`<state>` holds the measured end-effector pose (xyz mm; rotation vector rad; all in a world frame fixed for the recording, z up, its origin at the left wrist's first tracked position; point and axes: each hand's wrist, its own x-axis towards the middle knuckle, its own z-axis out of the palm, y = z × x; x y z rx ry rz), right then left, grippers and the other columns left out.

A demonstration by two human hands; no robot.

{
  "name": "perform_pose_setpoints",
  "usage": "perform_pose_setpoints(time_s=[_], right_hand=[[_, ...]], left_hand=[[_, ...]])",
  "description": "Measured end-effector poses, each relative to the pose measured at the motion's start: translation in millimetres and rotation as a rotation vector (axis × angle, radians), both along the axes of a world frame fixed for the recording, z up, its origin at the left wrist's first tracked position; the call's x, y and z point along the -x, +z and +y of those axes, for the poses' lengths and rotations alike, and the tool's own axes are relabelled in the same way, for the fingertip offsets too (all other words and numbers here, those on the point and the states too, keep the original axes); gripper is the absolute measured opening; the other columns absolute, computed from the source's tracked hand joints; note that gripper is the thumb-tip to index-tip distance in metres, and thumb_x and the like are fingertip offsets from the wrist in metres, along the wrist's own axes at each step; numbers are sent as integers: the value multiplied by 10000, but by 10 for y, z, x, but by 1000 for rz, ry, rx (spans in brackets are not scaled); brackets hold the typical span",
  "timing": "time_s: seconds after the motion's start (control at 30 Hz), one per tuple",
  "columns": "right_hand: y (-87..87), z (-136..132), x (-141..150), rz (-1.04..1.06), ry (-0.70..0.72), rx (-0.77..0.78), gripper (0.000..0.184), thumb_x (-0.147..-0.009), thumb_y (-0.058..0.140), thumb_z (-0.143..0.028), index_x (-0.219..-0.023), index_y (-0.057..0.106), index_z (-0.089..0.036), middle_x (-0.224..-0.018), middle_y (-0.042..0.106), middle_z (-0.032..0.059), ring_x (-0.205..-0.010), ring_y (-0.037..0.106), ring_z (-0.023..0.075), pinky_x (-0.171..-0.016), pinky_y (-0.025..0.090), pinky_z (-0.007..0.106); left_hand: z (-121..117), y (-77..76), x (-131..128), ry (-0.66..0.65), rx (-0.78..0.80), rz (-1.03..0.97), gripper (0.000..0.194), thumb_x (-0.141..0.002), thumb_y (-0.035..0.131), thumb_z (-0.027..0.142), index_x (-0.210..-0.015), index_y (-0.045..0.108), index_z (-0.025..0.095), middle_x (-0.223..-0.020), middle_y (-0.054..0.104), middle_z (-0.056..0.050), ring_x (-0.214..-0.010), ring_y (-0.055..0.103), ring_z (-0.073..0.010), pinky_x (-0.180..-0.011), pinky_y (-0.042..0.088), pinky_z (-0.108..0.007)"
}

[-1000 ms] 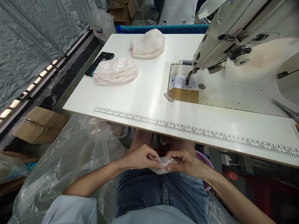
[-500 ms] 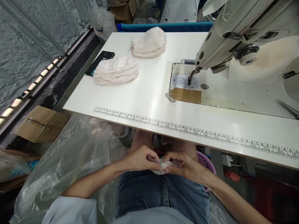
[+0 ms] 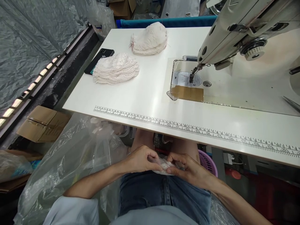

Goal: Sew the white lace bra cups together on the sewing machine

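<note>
A small piece of white lace fabric [image 3: 164, 165] is held low over my lap, in front of the table edge. My left hand [image 3: 143, 160] pinches its left side between thumb and fingers. From the right, my right hand [image 3: 185, 167] grips the same piece, thumb against its edge. The fingers cover much of the fabric. Up on the table lie a stack of white eyelet-edged fabric pieces [image 3: 116, 69] and, farther back, a second white fabric bundle [image 3: 149, 39] with loose threads at its ends.
A sewing machine [image 3: 225, 40] stands on the right of the white table [image 3: 140, 100], whose front edge carries a printed ruler. Scissors [image 3: 290, 103] lie at far right. A black phone [image 3: 98, 59] is partly under the near stack. Below are a purple basket [image 3: 208, 162] and a cardboard box [image 3: 43, 123].
Both hands stay over my lap, the fingers shifting slightly on the lace fabric. The view has turned a little, so the sewing machine appears farther right.
</note>
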<state>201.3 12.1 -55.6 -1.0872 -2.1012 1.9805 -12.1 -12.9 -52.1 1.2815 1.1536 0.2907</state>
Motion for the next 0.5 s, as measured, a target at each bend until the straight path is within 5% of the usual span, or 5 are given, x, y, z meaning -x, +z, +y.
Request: perform_pose_setpoints(time_s=[0.5], right_hand=[[-35, -15, 13, 57, -14, 92, 351, -824, 550, -508, -714, 602, -179, -615, 484, -21, -597, 422, 121, -534, 310, 226]], left_hand=[[-27, 26, 0, -5, 56, -44, 276, -670, 708, 372, -738, 717, 105, -604, 616, 3, -559, 494, -89, -493, 313, -168]])
